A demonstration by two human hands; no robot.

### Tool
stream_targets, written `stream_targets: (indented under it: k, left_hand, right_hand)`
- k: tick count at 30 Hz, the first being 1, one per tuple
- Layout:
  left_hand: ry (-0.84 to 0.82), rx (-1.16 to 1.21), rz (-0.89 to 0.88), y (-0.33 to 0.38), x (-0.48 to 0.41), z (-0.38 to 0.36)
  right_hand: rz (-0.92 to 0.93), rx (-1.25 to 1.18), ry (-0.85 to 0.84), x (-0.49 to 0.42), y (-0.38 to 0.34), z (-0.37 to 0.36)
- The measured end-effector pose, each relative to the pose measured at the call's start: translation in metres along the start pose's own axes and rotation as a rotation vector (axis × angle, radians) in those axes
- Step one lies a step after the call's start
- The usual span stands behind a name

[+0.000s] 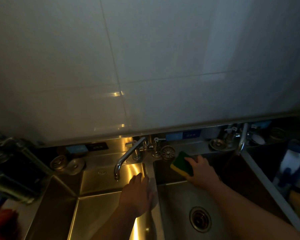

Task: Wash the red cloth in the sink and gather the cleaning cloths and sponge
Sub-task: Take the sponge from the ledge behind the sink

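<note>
While gripping a rectangular green-yellow sponge (pixel 182 164), right hand (pixel 202 170) above steel sink (pixel 173 196).

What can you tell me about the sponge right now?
The sponge is a rectangular block with a dark green scouring layer on a yellow foam layer that shows along its lower left edge. The right hand grips it from the right, fingers over the green face, holding it tilted above the back edge of the right-hand sink basin, just right of the faucet. In this dim light, wetness cannot be judged.
</note>
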State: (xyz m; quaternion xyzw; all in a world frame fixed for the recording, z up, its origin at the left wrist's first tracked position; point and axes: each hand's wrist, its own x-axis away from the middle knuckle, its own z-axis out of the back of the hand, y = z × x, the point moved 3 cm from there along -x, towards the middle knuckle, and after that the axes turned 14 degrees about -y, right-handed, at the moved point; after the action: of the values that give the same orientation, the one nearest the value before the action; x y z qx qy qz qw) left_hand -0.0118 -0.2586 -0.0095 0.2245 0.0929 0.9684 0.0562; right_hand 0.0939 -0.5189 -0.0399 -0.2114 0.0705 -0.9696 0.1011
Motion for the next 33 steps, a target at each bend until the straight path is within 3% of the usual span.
stream_targets:
  k: [8, 15, 22, 26, 33]
  left_hand:
    - [0.025, -0.039, -0.042, -0.008, 0.009, 0.002]
    - [-0.003, -0.046, 0.003, -0.036, 0.029, -0.005]
    - [-0.082, -0.091, 0.056, -0.091, 0.070, -0.023]
    - [-0.044, -0.109, 0.093, -0.130, 0.109, -0.017]
    - [0.069, -0.100, 0.227, -0.220, 0.162, 0.010]
  right_hand:
    - [-0.041, 0.060, 0.023, 0.003, -0.008, 0.001]
    - [0.059, 0.111, 0.020, 0.041, -0.038, -0.007]
    - [0.241, 0.080, -0.046, 0.089, -0.117, -0.033]
    - [0.329, 0.039, -0.165, 0.101, -0.184, -0.051]
    - [0.510, 0.056, -0.172, 0.093, -0.307, -0.070]
